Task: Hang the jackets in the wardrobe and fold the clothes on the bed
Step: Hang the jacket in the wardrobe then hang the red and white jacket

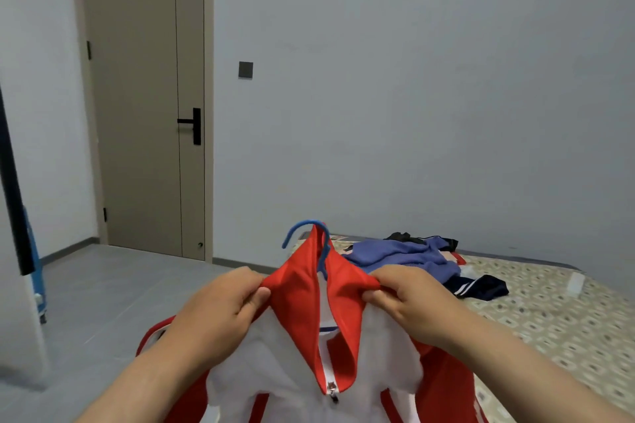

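Head view: nearest the camera, a red-and-white jacket (302, 312) is held up by its red collar, which is pinched at one side by the left hand (220, 299) and at the other by the right hand (409, 302). The hook of a blue hanger (298, 226) is seen rising from the collar. Beyond, a purple garment (395, 254) and a navy garment (481, 287) are heaped on the patterned bed (549, 319); a door (137, 113) is set farther back.

Red-and-white jacket (309, 336), blue hanger (302, 228)
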`<state>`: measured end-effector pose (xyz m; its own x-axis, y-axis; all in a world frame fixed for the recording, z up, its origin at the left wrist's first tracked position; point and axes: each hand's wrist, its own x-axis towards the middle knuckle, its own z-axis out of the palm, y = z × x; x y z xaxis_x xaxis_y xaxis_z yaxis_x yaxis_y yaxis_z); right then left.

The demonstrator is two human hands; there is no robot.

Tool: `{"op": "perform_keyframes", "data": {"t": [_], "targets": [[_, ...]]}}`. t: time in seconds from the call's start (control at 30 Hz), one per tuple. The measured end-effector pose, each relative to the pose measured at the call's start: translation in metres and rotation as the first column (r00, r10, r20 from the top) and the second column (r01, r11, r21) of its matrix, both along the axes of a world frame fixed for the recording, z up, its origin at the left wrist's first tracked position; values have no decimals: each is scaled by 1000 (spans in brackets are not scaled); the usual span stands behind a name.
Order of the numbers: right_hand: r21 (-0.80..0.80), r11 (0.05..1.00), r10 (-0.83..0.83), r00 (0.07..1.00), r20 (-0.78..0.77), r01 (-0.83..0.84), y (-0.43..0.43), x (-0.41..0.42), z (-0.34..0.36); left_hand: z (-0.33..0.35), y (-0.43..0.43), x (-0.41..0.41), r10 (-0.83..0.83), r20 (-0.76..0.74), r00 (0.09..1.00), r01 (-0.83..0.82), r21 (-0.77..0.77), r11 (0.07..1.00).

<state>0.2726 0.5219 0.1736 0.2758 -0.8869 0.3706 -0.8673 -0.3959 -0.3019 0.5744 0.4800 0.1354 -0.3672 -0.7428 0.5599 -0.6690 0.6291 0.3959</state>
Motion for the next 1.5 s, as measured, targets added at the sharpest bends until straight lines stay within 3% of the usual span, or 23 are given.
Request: {"op": "perform_keyframes", "data": {"t": [0.17,0.37,0.47,0.63,0.77,1.2,1.5], "targets": [[-35,999,2,996,85,1,2,4,2,7,0,5,-48,-46,998,45,-63,997],[-58,992,-90,956,281,111,2,-4,5,9,-4,33,146,-109,983,-153,-63,986],[-32,997,-63,944,325,77,2,1,3,10,-3,32,141,-83,986,-145,-47,988],[-15,1000,-12,946,324,18,5,11,9,14,0,17,190,23,982,-186,-104,977],[28,999,-24,974,226,18,7,4,15,12,0,24,197,-12,980,-197,-132,972],[99,994,18,946,324,-53,-2,23,-5,-3,-2,18,130,-11,991,-130,-120,984],[91,996,-31,972,231,11,-16,20,-12,-17,-13,37,159,-93,983,-166,-70,984]]}}
